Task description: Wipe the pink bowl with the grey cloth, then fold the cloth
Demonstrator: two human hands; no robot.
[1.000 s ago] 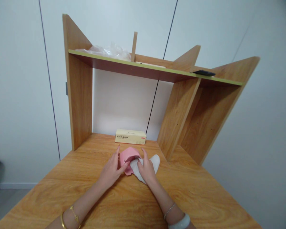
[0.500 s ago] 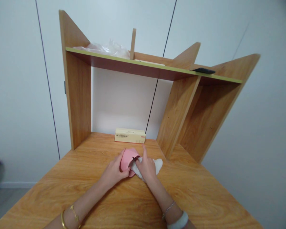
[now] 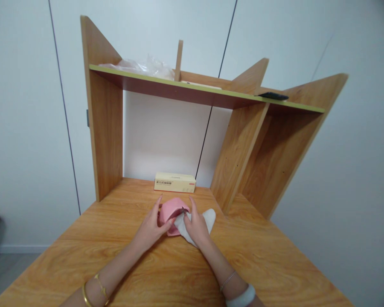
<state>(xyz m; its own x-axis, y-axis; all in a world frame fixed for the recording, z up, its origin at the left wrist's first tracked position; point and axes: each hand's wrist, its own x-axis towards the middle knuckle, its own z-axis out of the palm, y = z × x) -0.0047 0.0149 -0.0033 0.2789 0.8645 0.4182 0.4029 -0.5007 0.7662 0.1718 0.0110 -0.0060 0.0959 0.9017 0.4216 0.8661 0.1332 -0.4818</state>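
Note:
A pink hollow case [image 3: 173, 208] with angular sides is tilted over the wooden desk, a small dark piece showing at its right edge. I cannot make out its exact kind. My left hand [image 3: 153, 226] grips it from the left, thumb low at the front and fingers at the back. A white cloth [image 3: 209, 218] is bunched in my right hand [image 3: 196, 226], which presses it to the case's right opening. My right thumb lies on the cloth and the index finger points up. Part of the cloth is hidden under that hand.
Behind my hands a cream box [image 3: 174, 182] with printed writing stands at the back of the desk [image 3: 141, 273]. A wooden shelf unit [image 3: 107, 136] rises around it. On its upper shelf lie a clear plastic bag [image 3: 144, 66] and a dark flat object [image 3: 273, 96].
The pink case has turned slightly in my left hand, and its opening sits a little differently. The cloth has shifted a bit, with its right end moved slightly left and up.

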